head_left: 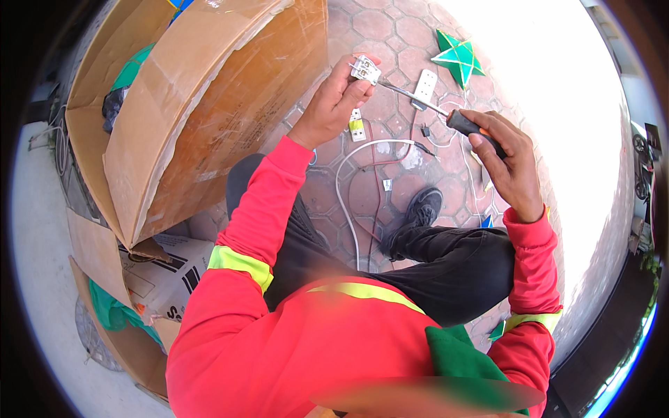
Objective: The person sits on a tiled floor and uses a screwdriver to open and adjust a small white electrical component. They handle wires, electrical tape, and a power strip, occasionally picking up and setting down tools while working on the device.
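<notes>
Between its fingers and thumb, my left hand [326, 104] holds up a small white electrical socket fitting [364, 70] with metal contacts showing in its face. My right hand [514, 164] grips the dark handle of a screwdriver [461, 123], which has an orange part near the fingers. The metal shaft points left, and its tip reaches the lower right side of the fitting; I cannot tell whether it sits in a screw. Below the fitting, a white and yellow electrical piece [357, 127] lies on the paving. A white extension socket [424, 88] lies behind the screwdriver shaft.
A white cable [339, 182] with a dark, stripped end curves over the paving beside thin reddish wire [377, 198]. A green star ornament [458, 58] lies farther off. Large cardboard boxes [209, 118] stand at the left. My black shoe [424, 207] rests near the cables.
</notes>
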Available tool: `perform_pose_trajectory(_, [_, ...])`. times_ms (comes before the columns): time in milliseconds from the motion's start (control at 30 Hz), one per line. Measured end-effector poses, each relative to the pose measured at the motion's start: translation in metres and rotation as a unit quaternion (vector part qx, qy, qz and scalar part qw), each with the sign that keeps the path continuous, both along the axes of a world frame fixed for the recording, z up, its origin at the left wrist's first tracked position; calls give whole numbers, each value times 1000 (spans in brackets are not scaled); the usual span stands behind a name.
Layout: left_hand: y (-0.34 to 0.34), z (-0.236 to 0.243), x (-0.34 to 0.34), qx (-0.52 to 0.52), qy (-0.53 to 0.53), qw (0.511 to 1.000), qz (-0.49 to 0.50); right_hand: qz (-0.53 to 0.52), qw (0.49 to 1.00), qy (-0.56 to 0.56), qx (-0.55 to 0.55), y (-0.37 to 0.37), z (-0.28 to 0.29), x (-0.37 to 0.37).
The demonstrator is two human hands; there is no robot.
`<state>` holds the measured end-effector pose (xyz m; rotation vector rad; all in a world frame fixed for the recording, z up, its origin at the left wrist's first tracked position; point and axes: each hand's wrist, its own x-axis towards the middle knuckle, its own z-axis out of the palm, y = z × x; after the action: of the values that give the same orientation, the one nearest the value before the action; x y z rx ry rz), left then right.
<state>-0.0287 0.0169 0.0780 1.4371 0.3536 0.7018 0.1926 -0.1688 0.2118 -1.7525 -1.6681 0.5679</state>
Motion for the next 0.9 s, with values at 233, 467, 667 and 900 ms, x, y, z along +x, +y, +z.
perform_pose_trajectory(233, [1,-4,0,17,-6,1000,5,-8,1000,1,-22,1,3,-3])
perform_pose_trajectory(467, [-3,3,0,131,30,990,51,-21,997,56,-40,-1,1,-3])
perform_pose_trajectory(667, [-2,4,2,149,23,985,84,-35,992,88,-79,-4,1,-1])
perform_pose_trajectory(900, [-1,4,-1,168,45,982,66,-31,995,84,-54,-4,-2,1])
